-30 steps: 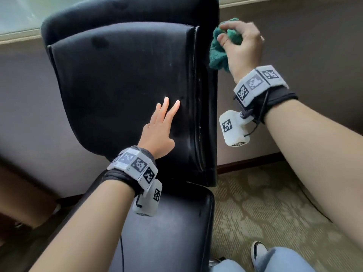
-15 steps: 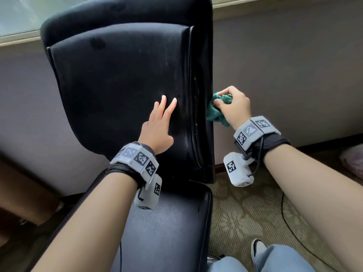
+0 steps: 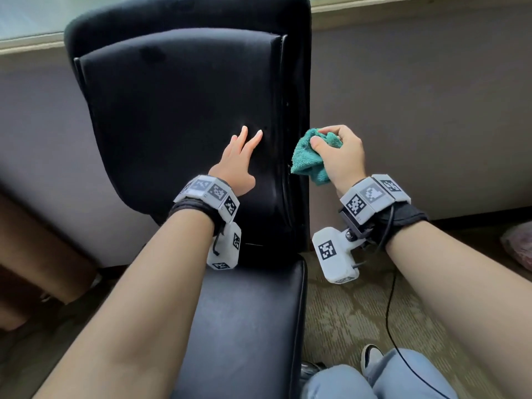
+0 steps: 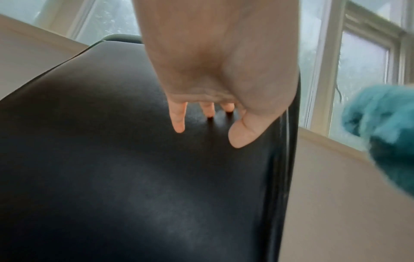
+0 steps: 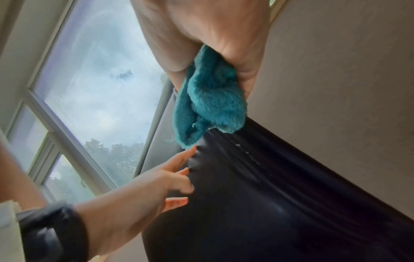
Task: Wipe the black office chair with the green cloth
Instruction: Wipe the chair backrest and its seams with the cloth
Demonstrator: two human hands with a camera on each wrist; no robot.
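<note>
The black office chair [image 3: 184, 116] faces the person, its backrest upright under a window sill [image 3: 417, 2] and its seat running toward the bottom edge of the head view. The left hand [image 3: 236, 165] lies on the backrest's front panel, near its right edge and about halfway up, fingers straight and spread, their tips denting the leather; it holds nothing. It sits where it sat a second ago.

The right hand [image 3: 342, 156] has fingers and thumb curled round the green cloth [image 3: 309, 156], bunched into a wad with a loose fold hanging below the fist. A second ago this hand was up at the top right corner of the backrest; half a second ago it was partway down the right side edge; now it is level with the left hand, and the cloth shows more fully toward the camera. The cloth's left fold seems to touch the chair's right side edge, though the right wrist view is too blurred there to be sure of contact.

A black cable [image 3: 388, 286] hangs from the right wrist over patterned carpet [image 3: 345, 318].
</note>
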